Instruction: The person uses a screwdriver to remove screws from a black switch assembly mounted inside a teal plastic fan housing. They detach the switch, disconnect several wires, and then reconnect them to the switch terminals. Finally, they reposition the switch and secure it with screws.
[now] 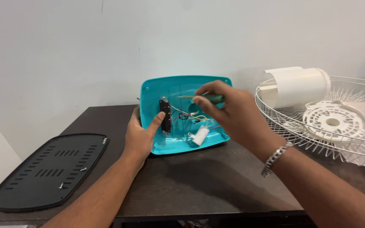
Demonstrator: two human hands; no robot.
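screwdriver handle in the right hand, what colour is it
Dark green screwdriver handle, held in the right hand; head view.

Head camera looks down, close over table (199, 185)

No packages, labels, signs or screens in view

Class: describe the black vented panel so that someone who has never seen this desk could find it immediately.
Start at the dark table and go to its near left corner. The black vented panel lies flat there, apart from the turquoise housing. It alone is black, slotted, with loose screws on it.
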